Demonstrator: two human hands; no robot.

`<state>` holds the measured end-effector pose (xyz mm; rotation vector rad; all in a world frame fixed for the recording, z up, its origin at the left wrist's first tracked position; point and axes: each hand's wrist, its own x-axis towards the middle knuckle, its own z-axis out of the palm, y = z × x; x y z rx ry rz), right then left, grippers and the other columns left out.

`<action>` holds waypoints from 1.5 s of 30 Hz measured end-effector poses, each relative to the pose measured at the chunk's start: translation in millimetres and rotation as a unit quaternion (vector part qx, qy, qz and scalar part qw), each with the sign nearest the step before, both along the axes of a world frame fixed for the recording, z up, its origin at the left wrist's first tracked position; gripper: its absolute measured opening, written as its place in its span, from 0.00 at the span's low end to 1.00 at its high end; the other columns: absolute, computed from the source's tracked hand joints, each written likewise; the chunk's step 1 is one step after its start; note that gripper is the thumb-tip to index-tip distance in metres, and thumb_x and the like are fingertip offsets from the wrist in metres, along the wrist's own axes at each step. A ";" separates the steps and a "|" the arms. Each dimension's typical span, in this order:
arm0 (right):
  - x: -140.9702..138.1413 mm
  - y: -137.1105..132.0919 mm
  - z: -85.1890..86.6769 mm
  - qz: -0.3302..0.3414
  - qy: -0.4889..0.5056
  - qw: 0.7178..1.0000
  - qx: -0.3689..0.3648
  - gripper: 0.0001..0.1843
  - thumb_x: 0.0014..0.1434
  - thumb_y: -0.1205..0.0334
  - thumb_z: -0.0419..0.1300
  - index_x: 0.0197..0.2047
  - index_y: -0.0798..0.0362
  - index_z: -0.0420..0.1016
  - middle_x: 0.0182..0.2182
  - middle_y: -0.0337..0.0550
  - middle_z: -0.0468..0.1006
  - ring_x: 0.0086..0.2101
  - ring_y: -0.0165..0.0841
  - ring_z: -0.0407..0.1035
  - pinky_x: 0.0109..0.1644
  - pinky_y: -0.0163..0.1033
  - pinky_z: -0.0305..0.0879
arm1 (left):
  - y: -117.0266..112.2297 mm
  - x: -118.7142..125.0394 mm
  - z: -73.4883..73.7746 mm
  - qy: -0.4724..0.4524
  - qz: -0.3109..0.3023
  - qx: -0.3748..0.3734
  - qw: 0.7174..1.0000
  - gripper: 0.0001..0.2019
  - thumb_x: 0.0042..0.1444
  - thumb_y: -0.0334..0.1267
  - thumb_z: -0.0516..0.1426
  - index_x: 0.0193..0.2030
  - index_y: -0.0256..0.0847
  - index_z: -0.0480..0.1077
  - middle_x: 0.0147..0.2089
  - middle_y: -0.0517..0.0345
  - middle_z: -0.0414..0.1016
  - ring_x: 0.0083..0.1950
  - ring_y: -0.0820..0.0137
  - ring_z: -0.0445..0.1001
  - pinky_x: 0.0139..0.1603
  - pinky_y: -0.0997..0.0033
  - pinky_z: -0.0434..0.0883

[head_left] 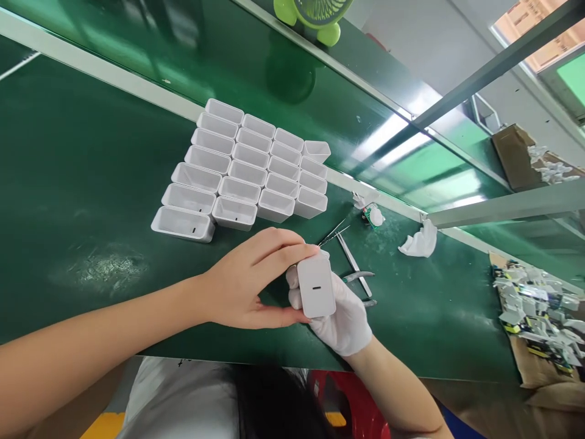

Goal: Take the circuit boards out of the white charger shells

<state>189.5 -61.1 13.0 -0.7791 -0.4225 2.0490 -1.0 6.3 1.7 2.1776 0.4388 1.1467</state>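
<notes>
A white charger housing (pixel 316 303) with a small dark port slot in its end face is held up above the front of the table. My bare left hand (pixel 256 277) grips it from the left, fingers along its upper edge and thumb at its lower corner. My right hand (pixel 345 320), in a white glove, is wrapped round it from behind and the right. Several open white housings (pixel 235 210) stand in close rows beyond my left hand. Tweezers (pixel 354 263) and pliers (pixel 359 276) lie just right of the held housing, the pliers partly hidden.
A small green circuit board (pixel 373 216) and a crumpled white glove or cloth (pixel 420 239) lie at the back right. Many charger parts (pixel 539 311) lie on cardboard at the far right. A metal frame rail (pixel 105 76) runs behind the rows. A green fan (pixel 320 15) stands beyond.
</notes>
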 end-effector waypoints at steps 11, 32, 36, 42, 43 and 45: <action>14.0 -9.7 -7.3 -0.066 -0.529 0.675 0.510 0.28 0.57 0.76 0.62 0.56 0.41 0.65 0.51 0.46 0.76 0.49 0.40 0.73 0.50 0.48 0.73 | -6.4 0.1 6.5 0.059 0.080 -0.046 0.994 0.46 0.43 0.58 0.70 0.65 0.43 0.59 0.54 0.45 0.73 0.44 0.62 0.78 0.28 0.72 0.74; 15.0 -12.7 -16.5 -0.159 -0.562 0.612 0.532 0.28 0.60 0.70 0.66 0.60 0.47 0.63 0.54 0.54 0.78 0.50 0.41 0.77 0.49 0.47 0.81 | -10.6 5.7 -2.0 -0.177 0.001 -0.060 0.982 0.33 0.44 0.36 0.70 0.59 0.38 0.69 0.43 0.44 0.80 0.42 0.55 0.82 0.37 0.62 0.84; 14.7 -10.8 -10.7 -0.152 -0.628 0.528 0.552 0.27 0.60 0.68 0.66 0.61 0.49 0.65 0.51 0.54 0.80 0.48 0.40 0.79 0.47 0.42 0.81 | -10.7 0.8 -1.2 -0.134 0.004 -0.065 0.989 0.33 0.44 0.38 0.70 0.58 0.38 0.70 0.45 0.42 0.81 0.42 0.55 0.83 0.36 0.61 0.84; 14.2 -12.6 -13.6 -0.136 -0.632 0.545 0.534 0.18 0.60 0.68 0.66 0.52 0.49 0.68 0.51 0.54 0.81 0.47 0.38 0.79 0.45 0.39 0.81 | -7.8 2.3 0.0 -0.119 0.000 -0.035 0.992 0.29 0.46 0.41 0.69 0.55 0.39 0.71 0.42 0.45 0.82 0.39 0.55 0.83 0.30 0.64 0.83; 14.4 -12.7 -14.0 -0.129 -0.633 0.551 0.529 0.16 0.61 0.68 0.66 0.50 0.49 0.68 0.51 0.53 0.81 0.47 0.38 0.79 0.44 0.38 0.81 | -7.9 2.4 0.0 -0.114 0.000 -0.030 0.993 0.28 0.47 0.42 0.69 0.55 0.39 0.70 0.42 0.46 0.82 0.39 0.56 0.83 0.30 0.64 0.83; 15.5 -12.7 -15.0 -0.115 -0.630 0.561 0.525 0.12 0.60 0.68 0.66 0.44 0.49 0.69 0.51 0.52 0.80 0.47 0.37 0.79 0.43 0.37 0.80 | -8.6 2.4 -0.2 -0.108 0.003 -0.029 0.994 0.28 0.48 0.44 0.69 0.55 0.40 0.70 0.42 0.47 0.82 0.40 0.56 0.83 0.29 0.65 0.83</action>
